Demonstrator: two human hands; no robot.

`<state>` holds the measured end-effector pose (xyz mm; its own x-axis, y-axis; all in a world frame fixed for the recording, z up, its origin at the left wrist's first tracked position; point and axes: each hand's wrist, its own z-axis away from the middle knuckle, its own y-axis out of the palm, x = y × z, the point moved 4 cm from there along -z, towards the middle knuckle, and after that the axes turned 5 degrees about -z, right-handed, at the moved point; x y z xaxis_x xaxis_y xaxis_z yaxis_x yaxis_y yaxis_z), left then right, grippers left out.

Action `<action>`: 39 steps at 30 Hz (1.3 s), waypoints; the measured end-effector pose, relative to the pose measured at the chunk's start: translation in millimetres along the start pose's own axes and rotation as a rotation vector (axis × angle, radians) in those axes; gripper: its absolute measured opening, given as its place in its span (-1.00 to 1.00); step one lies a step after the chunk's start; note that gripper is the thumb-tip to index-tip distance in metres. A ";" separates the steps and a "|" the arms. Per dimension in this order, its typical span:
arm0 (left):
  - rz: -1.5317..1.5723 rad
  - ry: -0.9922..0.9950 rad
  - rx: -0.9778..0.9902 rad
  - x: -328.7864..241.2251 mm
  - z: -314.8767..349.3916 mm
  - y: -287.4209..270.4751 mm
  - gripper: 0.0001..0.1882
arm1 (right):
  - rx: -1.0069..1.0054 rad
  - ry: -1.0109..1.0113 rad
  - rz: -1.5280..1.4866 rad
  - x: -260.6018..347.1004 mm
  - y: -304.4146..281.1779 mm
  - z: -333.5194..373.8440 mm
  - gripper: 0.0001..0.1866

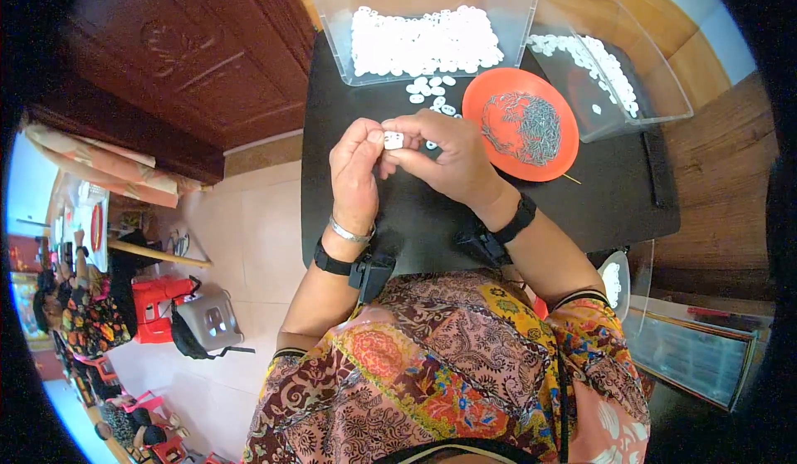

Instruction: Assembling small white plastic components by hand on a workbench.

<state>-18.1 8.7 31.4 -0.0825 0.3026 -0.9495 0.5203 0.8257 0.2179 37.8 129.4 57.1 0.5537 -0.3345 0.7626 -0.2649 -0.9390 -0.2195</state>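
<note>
Above the dark tabletop, my two hands meet around a small white plastic piece (393, 140) with small dark marks or slots in its face. My left hand (355, 165) pinches its left side between thumb and fingers. From the other side, my right hand (444, 153) grips it with thumb and forefinger. Just beyond the hands lie several loose white oval pieces (427, 87). An orange plate (496, 90) to the right holds a heap of small grey metal parts (540, 128), too fine to name surely.
A see-through bin (336, 49) of white pieces stands at the far side. Another see-through bin (668, 115) with fewer pieces is at far right. A thin yellowish stick (572, 179) pokes from under the plate. Red (156, 306) and grey stools (217, 331) and other people are at left.
</note>
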 end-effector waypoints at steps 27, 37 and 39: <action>0.066 -0.044 0.028 3.8 -4.1 -1.6 -0.81 | -0.055 -0.003 -0.057 -4.6 -1.0 0.0 -0.69; 0.225 -0.219 0.135 13.3 -6.5 -1.5 -0.82 | 0.082 0.079 -0.022 -12.3 -2.8 -0.6 -0.79; 0.145 -0.206 0.131 14.1 -5.9 -2.2 -0.81 | 0.079 0.177 -0.121 -15.0 -2.7 -1.0 -0.83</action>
<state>-25.4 14.0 18.9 0.1682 0.2987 -0.9394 0.6206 0.7083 0.3364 29.4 137.1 46.8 0.4287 -0.2058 0.8797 -0.1379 -0.9772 -0.1614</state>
